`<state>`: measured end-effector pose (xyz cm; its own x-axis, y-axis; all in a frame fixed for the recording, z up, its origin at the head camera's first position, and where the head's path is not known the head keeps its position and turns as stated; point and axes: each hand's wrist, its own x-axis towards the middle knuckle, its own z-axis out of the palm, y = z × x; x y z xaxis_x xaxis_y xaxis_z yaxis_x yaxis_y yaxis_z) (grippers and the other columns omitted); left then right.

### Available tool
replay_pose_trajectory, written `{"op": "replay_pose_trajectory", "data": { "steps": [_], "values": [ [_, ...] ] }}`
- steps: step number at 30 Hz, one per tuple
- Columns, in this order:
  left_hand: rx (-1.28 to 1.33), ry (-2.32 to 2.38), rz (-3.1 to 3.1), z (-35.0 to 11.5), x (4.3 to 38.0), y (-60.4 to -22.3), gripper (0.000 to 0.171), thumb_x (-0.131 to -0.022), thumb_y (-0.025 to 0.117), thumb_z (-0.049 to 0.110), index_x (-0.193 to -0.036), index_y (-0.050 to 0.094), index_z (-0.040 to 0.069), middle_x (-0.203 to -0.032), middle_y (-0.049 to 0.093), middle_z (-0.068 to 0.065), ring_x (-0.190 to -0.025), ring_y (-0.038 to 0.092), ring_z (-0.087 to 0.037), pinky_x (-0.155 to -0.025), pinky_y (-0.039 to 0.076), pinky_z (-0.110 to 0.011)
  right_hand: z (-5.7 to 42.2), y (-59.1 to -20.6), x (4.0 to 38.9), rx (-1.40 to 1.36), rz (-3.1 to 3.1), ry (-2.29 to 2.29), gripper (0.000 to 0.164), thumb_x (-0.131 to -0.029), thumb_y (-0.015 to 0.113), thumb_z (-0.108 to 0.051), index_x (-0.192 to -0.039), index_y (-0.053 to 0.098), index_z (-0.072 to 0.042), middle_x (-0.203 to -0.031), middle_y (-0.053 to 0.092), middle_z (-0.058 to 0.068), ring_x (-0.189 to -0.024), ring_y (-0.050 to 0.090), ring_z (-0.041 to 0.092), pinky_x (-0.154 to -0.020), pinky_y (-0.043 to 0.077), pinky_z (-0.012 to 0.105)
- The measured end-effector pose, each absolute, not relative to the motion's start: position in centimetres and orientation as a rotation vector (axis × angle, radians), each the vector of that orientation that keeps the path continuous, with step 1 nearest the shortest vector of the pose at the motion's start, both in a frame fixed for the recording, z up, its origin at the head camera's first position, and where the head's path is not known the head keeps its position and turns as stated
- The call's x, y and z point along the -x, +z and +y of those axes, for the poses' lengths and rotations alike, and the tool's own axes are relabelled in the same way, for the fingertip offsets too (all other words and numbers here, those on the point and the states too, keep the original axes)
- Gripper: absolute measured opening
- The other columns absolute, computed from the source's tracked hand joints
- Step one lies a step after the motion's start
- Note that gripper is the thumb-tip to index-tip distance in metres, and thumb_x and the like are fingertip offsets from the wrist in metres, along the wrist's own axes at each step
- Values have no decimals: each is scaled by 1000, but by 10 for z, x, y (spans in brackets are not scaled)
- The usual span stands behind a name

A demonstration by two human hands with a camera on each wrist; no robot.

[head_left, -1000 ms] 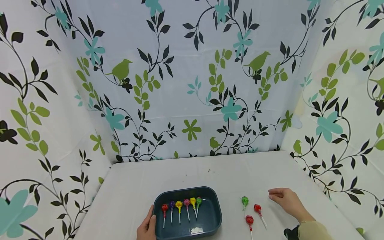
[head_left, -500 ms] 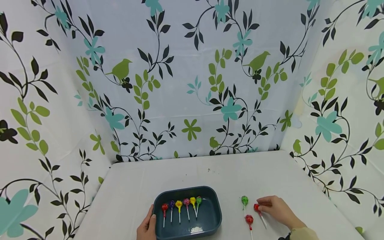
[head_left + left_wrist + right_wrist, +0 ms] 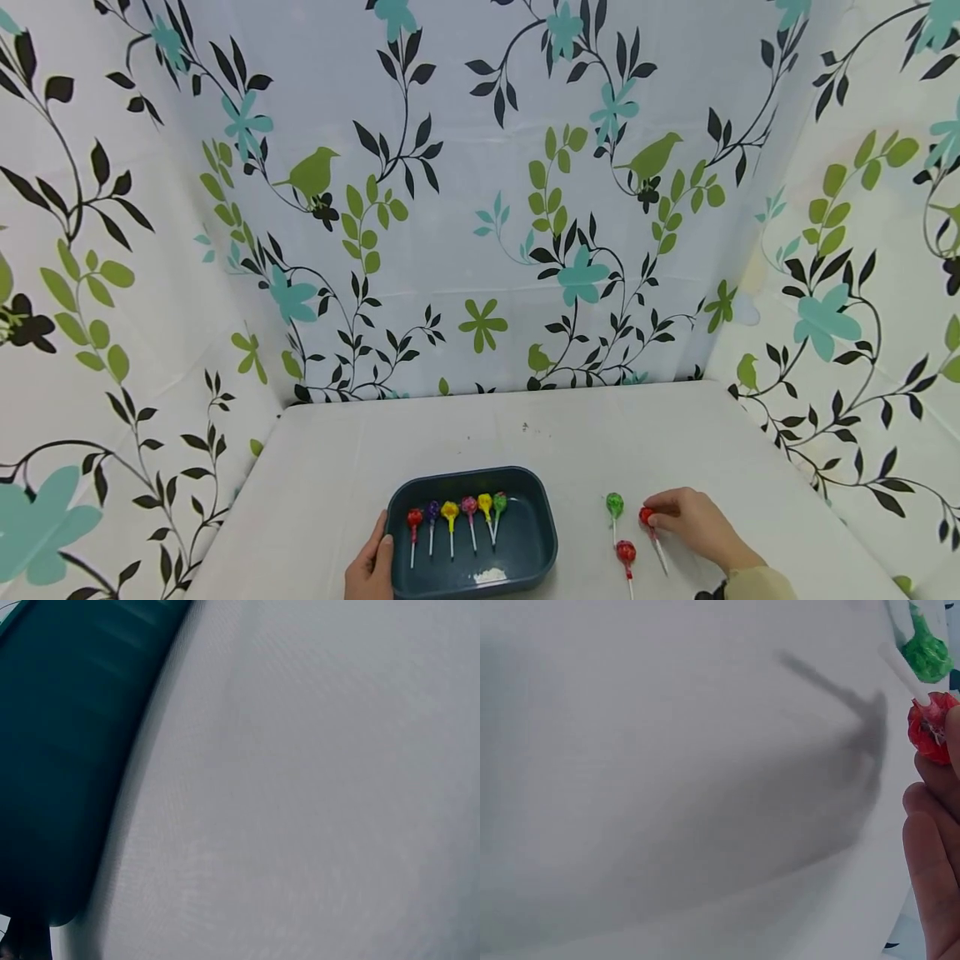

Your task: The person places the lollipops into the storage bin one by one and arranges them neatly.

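My right hand (image 3: pixel 693 527) pinches a red lollipop (image 3: pixel 647 516) by its wrapped head, right of the tray. In the right wrist view the red lollipop (image 3: pixel 924 733) sits between thumb and fingers, its white stick above its shadow on the cloth. A green lollipop (image 3: pixel 615 504) and a second red lollipop (image 3: pixel 626 552) lie just left of that hand. My left hand (image 3: pixel 371 567) grips the left side of a dark blue tray (image 3: pixel 528 542), thumb at the rim. Inside the tray several lollipops stand in a row, among them a purple lollipop (image 3: pixel 432 511) and a pink lollipop (image 3: pixel 469 505).
A white cloth (image 3: pixel 337 467) covers the table. Patterned curtains (image 3: pixel 420 250) with leaves and birds enclose it at the back and both sides. The tray's outer wall (image 3: pixel 67 750) fills the left of the left wrist view.
My right hand has come left and nearer to me, from beside the red lollipop onto its head, which it now pinches. The left hand stays at the tray. The head view has shifted slightly.
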<state>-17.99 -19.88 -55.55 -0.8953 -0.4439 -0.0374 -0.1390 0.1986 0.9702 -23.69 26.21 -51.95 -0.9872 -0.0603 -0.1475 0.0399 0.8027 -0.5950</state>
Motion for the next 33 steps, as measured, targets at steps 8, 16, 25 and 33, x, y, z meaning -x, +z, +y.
{"op": "replay_pose_trajectory", "data": {
  "steps": [8, 16, 25, 33],
  "values": [
    [-555, -1727, -2242, -200, 180, -557, 42, -107, 50, 19, -145, 55, 3, -144, 54, -20, -133, 53, -35, -88, 60, -19, 262, -475, 256, 119, 2862, -1065, 27, -91, 75, -10, -114, 75, 2, -102, 78, 9, -92, 75, 20, -84, 65, 41],
    [-564, -1750, -2220, -200, 181, -557, 40, -106, 51, 17, -144, 57, 4, -142, 56, -19, -131, 54, -33, -80, 52, -4, 229, -427, 280, 292, 2933, -1057, 26, -95, 72, -12, -118, 74, 0, -105, 78, 9, -96, 74, 22, -90, 63, 45],
    [-559, -1722, -2246, -199, 180, -557, 41, -107, 51, 19, -145, 56, 4, -145, 55, -19, -136, 52, -36, -106, 50, -47, 147, -433, 287, 445, 2858, -1075, 19, -93, 75, -13, -110, 78, -7, -98, 78, 1, -94, 73, 17, -92, 63, 44],
    [-532, -1704, -2246, -200, 180, -557, 41, -107, 50, 16, -144, 55, 2, -145, 54, -20, -137, 51, -39, -109, 45, -51, 74, -450, 279, 589, 2804, -957, 18, -91, 77, -14, -106, 79, -6, -95, 78, 2, -87, 71, 16, -84, 64, 40]
  ]
}}
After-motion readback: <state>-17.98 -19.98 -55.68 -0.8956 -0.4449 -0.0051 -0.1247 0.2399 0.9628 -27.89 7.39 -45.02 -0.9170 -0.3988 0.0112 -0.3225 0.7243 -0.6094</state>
